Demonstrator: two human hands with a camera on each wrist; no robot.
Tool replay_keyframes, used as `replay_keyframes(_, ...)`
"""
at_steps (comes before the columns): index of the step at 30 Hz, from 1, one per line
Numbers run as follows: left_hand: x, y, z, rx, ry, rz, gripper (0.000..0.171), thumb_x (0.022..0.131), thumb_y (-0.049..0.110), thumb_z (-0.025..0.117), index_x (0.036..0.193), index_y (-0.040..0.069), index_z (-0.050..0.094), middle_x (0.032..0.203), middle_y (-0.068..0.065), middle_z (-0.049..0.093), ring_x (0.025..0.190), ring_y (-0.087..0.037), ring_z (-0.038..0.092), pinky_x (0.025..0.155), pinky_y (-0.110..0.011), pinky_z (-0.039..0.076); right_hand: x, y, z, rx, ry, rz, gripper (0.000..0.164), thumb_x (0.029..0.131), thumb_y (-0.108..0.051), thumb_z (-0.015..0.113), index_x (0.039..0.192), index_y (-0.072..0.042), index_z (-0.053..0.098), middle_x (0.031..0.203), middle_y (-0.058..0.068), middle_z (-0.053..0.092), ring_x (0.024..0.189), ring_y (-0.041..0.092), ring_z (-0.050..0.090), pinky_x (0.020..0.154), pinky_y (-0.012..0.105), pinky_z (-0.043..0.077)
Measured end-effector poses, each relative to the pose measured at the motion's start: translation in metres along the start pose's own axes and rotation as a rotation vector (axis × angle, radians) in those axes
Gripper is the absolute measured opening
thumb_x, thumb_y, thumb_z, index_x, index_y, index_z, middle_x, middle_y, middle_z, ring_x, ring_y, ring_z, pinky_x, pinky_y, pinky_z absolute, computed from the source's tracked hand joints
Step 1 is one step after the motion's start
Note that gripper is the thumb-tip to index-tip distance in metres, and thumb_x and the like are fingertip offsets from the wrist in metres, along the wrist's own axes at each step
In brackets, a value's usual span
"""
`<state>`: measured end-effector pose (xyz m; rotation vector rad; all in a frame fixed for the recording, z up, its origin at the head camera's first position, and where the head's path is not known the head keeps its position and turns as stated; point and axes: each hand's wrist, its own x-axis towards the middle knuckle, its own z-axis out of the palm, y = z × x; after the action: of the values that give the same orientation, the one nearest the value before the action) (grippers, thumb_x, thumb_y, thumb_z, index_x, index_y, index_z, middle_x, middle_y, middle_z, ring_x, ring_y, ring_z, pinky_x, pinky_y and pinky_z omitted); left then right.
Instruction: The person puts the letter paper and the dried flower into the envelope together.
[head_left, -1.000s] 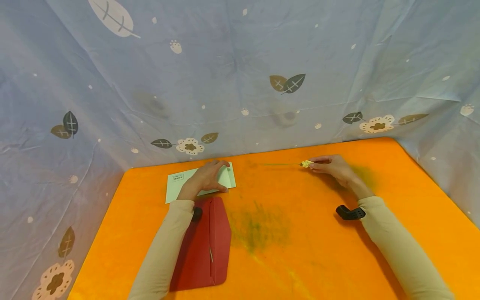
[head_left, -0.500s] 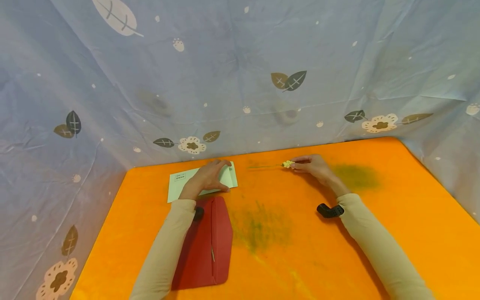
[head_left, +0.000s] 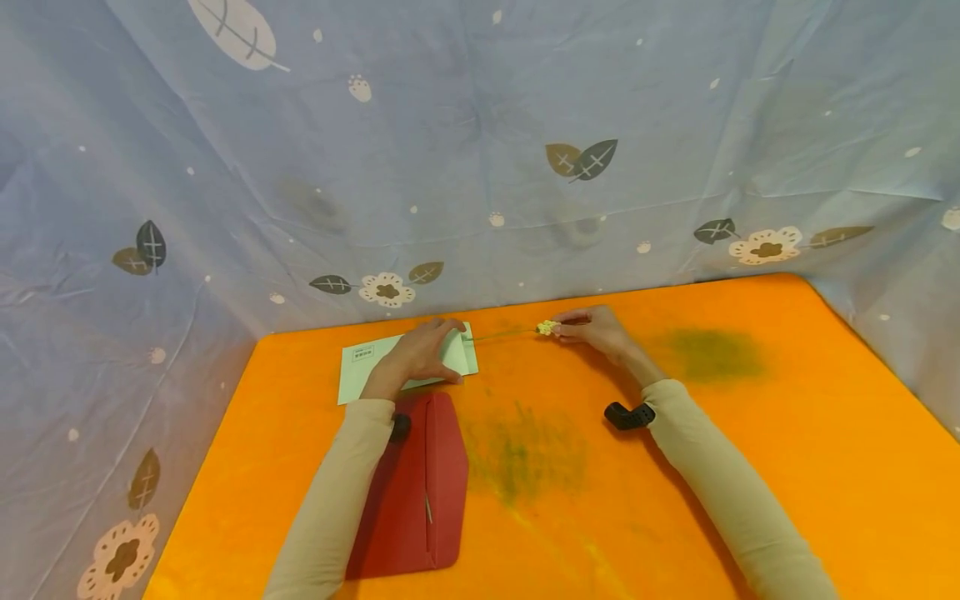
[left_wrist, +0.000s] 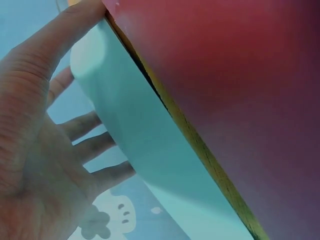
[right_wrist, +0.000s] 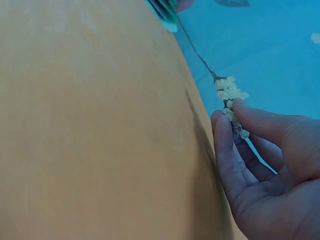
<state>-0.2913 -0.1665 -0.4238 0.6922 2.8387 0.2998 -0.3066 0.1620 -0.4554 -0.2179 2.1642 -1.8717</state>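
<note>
A pale green envelope [head_left: 367, 371] with a small printed box lies at the back left. My left hand [head_left: 417, 357] spans it near its right end, thumb on the front edge and fingers at the far edge; in the left wrist view the paper [left_wrist: 125, 115] bows slightly between them. Between thumb and fingers my right hand [head_left: 595, 330] pinches a small dried flower by its pale yellow head [head_left: 547, 327]. Its thin stem [head_left: 504, 335] points left, the tip overlapping the envelope's opened flap end. From the right wrist view, the blossoms [right_wrist: 229, 95] sit between thumb and fingertips.
A red envelope [head_left: 405, 500] lies in front of the green one, partly under the left forearm, with a thin pale strip showing at its slit. Orange cloth [head_left: 570, 533] with greenish stains covers the table. A patterned curtain [head_left: 480, 167] rises behind it.
My right hand has moved left with the flower, bringing the stem tip from open table to the green envelope's flap end. The left hand keeps its hold on the envelope.
</note>
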Motion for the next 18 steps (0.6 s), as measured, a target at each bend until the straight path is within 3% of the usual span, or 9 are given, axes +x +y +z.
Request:
replay_keyframes(9,0.002,0.001,-0.001,0.004,-0.011,-0.015,0.088,0.070,0.044,0.088,0.141,0.022,0.042,0.140,-0.014,0.046,0.124,-0.035,0.048,0.102,-0.050,0.042,0.005,-0.004,0.009,-0.005,-0.001,-0.008,0.034,0.092,0.000,0.066,0.122,0.015,0.060,0.108,0.022,0.069,0.081,0.010,0.069,0.081,0.032,0.056)
replay_keyframes(18,0.002,0.001,-0.002,0.003,-0.003,-0.009,0.087,0.069,0.044,0.088,0.140,0.021,0.042,0.139,-0.014,0.047,0.124,-0.036,0.048,0.102,-0.050,0.042,0.011,-0.008,0.024,0.073,-0.024,0.022,0.036,0.092,-0.002,0.066,0.124,0.013,0.060,0.104,0.014,0.071,0.085,0.014,0.070,0.084,0.035,0.055)
